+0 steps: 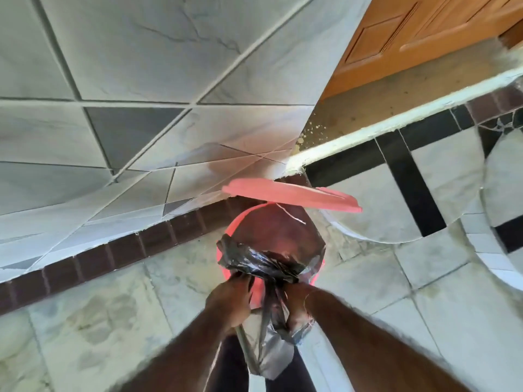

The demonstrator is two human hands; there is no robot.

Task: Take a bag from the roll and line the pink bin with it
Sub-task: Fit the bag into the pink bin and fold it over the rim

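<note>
Over the round pink plastic bin [235, 222], both my hands [230, 301] [298, 304] grip the crumpled black plastic bag [260, 261]; its mouth is only partly spread over the near rim.

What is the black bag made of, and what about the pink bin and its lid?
The black bag looks like thin plastic film: it crumples into shiny wrinkles where both hands bunch it at the rim. The pink bin and its raised lid look like hard moulded plastic, smooth and evenly coloured, holding a firm round shape. The picture is blurred, so the finer finish is unclear.
</note>
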